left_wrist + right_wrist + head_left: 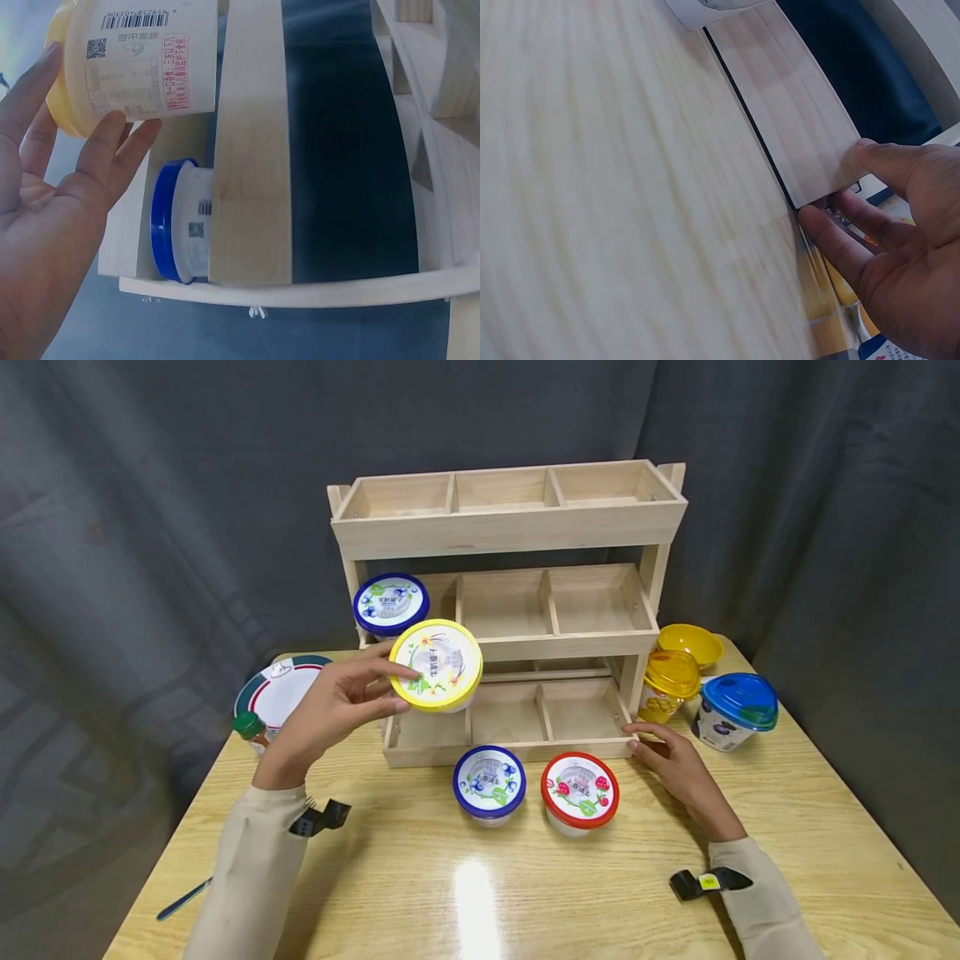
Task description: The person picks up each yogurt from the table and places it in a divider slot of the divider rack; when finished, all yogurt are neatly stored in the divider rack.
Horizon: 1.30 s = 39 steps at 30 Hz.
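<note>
My left hand (341, 697) grips a yellow-lidded pudding cup (437, 664) by its side, in front of the left part of the three-tier wooden rack (510, 532). In the left wrist view the cup's printed white side (150, 64) faces the camera. A blue-lidded cup (391, 604) sits in the middle tier's left compartment, just behind the held one. My right hand (678, 768) holds the right front corner of the bottom tier, thumb at its upper edge and fingers around the end (832, 196). Another blue-lidded cup (489, 783) and a red-lidded cup (580, 792) stand before the rack.
Right of the rack are a yellow bowl (690, 645), a yellow-lidded tub (666, 683) and a blue-lidded tub (733, 710). At left lie a plate (288, 689), a green-capped bottle (251, 728) and a blue-handled utensil (183, 899). Dark curtains (480, 410) hang behind the table.
</note>
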Each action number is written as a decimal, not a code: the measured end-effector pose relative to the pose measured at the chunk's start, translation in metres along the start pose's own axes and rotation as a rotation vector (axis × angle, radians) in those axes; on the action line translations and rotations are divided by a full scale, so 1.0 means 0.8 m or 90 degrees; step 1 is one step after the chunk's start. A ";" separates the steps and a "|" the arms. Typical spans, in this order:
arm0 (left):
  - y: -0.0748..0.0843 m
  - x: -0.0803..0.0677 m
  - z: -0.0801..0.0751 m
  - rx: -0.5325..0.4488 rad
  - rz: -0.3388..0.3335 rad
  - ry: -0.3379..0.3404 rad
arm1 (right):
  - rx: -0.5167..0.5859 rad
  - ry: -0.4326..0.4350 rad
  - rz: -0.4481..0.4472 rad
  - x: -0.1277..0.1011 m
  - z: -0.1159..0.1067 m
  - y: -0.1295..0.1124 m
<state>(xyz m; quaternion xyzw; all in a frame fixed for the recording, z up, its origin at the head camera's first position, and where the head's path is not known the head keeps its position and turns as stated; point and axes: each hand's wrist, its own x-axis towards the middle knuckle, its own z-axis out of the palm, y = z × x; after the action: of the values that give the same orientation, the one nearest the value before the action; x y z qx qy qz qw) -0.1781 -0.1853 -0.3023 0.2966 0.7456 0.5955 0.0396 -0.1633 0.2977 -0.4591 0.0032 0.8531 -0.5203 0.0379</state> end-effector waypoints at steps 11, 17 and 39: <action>0.008 0.030 0.011 -0.051 0.017 0.010 | -0.011 0.003 0.001 0.001 0.000 0.001; 0.013 0.044 0.014 -0.043 0.037 0.026 | -0.003 -0.001 -0.006 0.003 0.000 0.003; 0.015 0.088 0.033 -0.023 0.125 0.049 | -0.008 0.002 -0.002 0.001 0.000 0.004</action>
<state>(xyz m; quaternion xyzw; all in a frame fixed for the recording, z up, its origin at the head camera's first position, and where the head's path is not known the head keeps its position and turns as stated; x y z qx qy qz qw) -0.2199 -0.1266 -0.2787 0.3443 0.7028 0.6211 -0.0423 -0.1638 0.2989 -0.4617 0.0022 0.8565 -0.5150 0.0356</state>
